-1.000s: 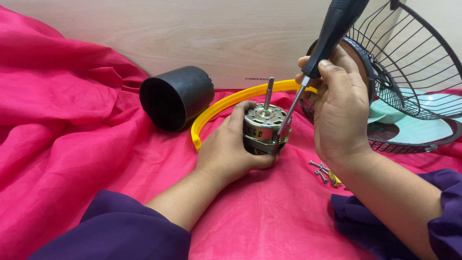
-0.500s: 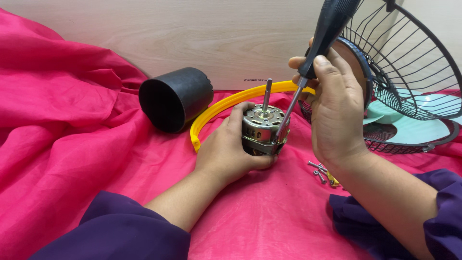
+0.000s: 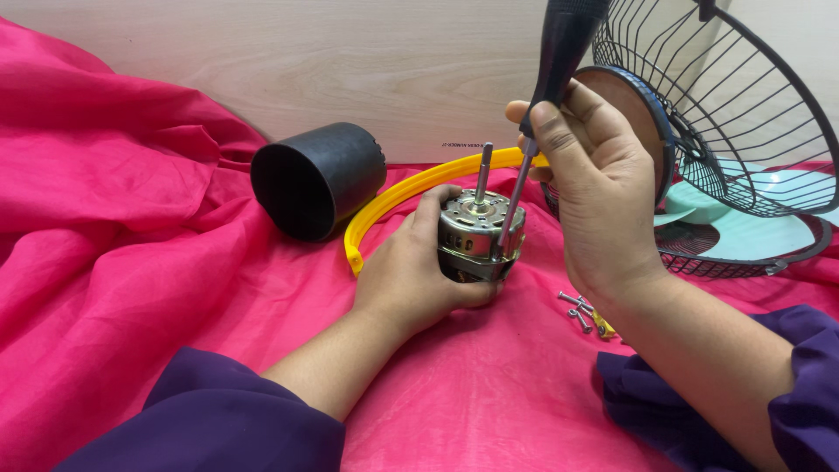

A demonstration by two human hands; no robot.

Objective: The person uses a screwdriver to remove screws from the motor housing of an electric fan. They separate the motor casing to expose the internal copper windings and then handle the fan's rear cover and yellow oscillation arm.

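Centrally, a small electric motor (image 3: 479,238) is held upright on the pink cloth (image 3: 157,262) while a screwdriver (image 3: 544,96) is applied to it.

The motor's side is gripped by the left hand (image 3: 411,275); the right hand (image 3: 599,197) is closed around the black screwdriver handle, above and right of the motor, with the tip set on the motor's top rim. Behind the motor are seen a yellow curved strip (image 3: 393,201) and a black cylindrical cover (image 3: 316,179); loose screws (image 3: 577,310) lie right of it, near a wire fan guard (image 3: 743,131).

Black cup (image 3: 319,179), yellow ring (image 3: 393,197), fan grille (image 3: 743,122), pink cloth (image 3: 131,245).
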